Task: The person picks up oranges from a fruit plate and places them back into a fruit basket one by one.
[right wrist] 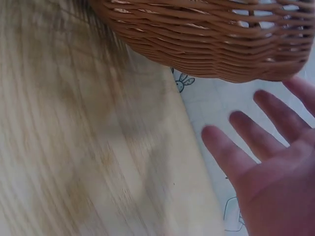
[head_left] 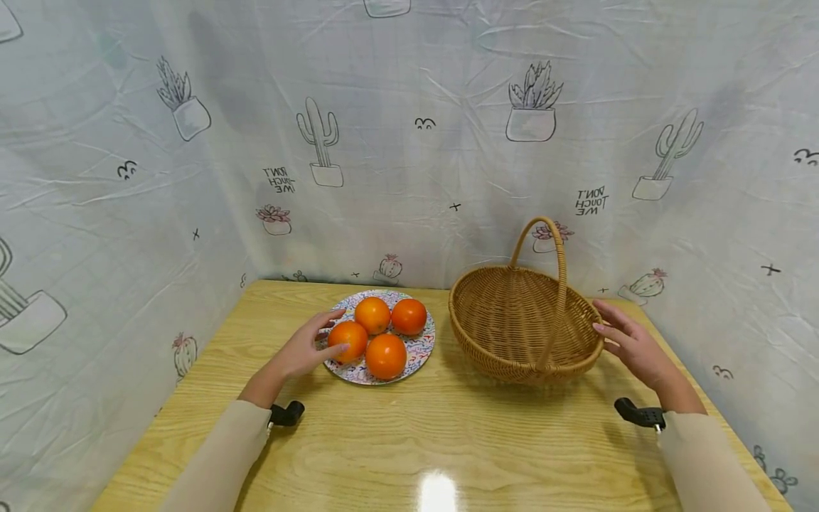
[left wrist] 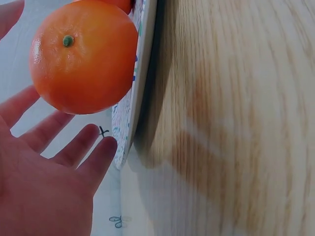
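Observation:
My left hand (head_left: 299,353) reaches over the left edge of a patterned plate (head_left: 419,347), thumb and fingers spread around the nearest orange (head_left: 348,341). In the left wrist view this orange (left wrist: 83,59) shows a green stem spot, and the fingers of the hand (left wrist: 47,182) extend loosely beside and below it. Several orange fruits share the plate, among them a front orange (head_left: 386,356) and a redder one (head_left: 409,316). My right hand (head_left: 640,353) is at the right rim of a wicker basket (head_left: 512,306), fingers extended. In the right wrist view, its fingertips are close to the basket's woven side (right wrist: 216,44).
The basket's tall arched handle (head_left: 560,284) rises above its bowl. Plate and basket stand near the back of a wooden table (head_left: 397,441). A printed cloth (head_left: 397,171) hangs behind and along both sides. Each wrist carries a black camera mount (head_left: 286,414).

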Demonstrator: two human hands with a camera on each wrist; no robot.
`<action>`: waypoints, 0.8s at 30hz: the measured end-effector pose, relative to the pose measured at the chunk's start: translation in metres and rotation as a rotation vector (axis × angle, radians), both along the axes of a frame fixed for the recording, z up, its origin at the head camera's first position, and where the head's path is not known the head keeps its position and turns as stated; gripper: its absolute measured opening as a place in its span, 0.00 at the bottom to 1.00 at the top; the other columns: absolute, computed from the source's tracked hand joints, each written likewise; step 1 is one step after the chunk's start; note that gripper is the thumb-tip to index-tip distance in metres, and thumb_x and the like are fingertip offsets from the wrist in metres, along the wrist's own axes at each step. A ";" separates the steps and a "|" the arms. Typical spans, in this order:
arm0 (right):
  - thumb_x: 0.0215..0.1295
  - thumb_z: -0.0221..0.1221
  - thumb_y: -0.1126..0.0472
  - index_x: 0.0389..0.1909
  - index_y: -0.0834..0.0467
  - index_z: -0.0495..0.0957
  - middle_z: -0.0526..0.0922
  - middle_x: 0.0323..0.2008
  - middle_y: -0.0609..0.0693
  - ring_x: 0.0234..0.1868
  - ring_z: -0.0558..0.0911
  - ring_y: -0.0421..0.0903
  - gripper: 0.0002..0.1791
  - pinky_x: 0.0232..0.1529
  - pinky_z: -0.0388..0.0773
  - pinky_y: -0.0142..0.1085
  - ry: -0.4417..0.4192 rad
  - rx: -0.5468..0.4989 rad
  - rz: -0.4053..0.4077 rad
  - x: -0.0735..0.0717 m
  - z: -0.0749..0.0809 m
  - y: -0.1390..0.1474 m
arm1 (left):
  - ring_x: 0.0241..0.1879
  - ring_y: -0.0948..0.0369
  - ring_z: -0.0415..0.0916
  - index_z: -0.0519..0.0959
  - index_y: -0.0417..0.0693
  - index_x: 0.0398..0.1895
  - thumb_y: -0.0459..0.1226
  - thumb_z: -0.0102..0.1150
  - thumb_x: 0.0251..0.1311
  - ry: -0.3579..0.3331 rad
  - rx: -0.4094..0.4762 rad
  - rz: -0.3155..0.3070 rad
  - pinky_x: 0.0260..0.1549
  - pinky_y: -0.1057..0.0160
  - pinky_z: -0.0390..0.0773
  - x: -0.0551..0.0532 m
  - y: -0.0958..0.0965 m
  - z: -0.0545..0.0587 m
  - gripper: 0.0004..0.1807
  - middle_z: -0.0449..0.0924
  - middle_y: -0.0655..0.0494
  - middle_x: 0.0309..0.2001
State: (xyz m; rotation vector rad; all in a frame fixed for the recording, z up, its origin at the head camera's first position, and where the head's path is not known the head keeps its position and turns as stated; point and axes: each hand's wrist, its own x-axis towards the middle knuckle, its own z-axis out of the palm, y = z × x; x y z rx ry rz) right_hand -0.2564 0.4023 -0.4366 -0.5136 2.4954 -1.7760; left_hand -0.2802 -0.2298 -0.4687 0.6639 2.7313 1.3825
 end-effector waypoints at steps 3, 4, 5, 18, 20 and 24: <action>0.82 0.44 0.65 0.82 0.61 0.45 0.62 0.73 0.41 0.63 0.73 0.23 0.33 0.55 0.78 0.22 -0.038 -0.148 0.079 -0.003 -0.003 0.003 | 0.69 0.40 0.67 0.62 0.46 0.79 0.47 0.69 0.64 -0.022 0.012 -0.001 0.68 0.37 0.69 0.001 0.000 0.000 0.43 0.63 0.37 0.75; 0.82 0.43 0.67 0.82 0.61 0.45 0.64 0.72 0.38 0.63 0.74 0.26 0.33 0.56 0.79 0.24 -0.049 -0.200 0.110 -0.004 -0.004 0.003 | 0.69 0.40 0.68 0.62 0.47 0.79 0.47 0.70 0.64 -0.031 0.016 0.001 0.68 0.37 0.69 0.001 0.000 0.000 0.43 0.63 0.37 0.75; 0.81 0.43 0.68 0.82 0.61 0.46 0.66 0.71 0.37 0.64 0.75 0.28 0.33 0.56 0.80 0.25 -0.055 -0.244 0.140 -0.005 -0.004 0.004 | 0.69 0.40 0.68 0.62 0.47 0.79 0.47 0.70 0.63 -0.035 0.016 0.001 0.68 0.37 0.70 0.001 0.000 0.000 0.43 0.63 0.37 0.75; 0.78 0.38 0.77 0.83 0.57 0.44 0.71 0.71 0.41 0.66 0.78 0.38 0.36 0.58 0.83 0.36 -0.170 -0.522 0.322 -0.015 -0.011 0.012 | 0.62 0.44 0.73 0.65 0.48 0.77 0.46 0.74 0.60 -0.085 0.040 0.012 0.59 0.48 0.79 -0.003 0.002 -0.005 0.43 0.65 0.42 0.74; 0.77 0.37 0.77 0.83 0.56 0.45 0.71 0.71 0.42 0.66 0.78 0.39 0.37 0.58 0.83 0.37 -0.179 -0.544 0.340 -0.015 -0.011 0.012 | 0.61 0.45 0.74 0.66 0.49 0.76 0.45 0.75 0.59 -0.087 0.042 0.017 0.58 0.50 0.79 -0.003 0.002 -0.006 0.43 0.67 0.43 0.73; 0.77 0.36 0.77 0.83 0.54 0.46 0.71 0.71 0.42 0.66 0.78 0.41 0.37 0.57 0.84 0.39 -0.197 -0.593 0.374 -0.015 -0.012 0.012 | 0.59 0.47 0.75 0.67 0.50 0.75 0.43 0.77 0.57 -0.084 0.055 0.010 0.57 0.53 0.80 -0.004 0.003 -0.009 0.44 0.68 0.43 0.71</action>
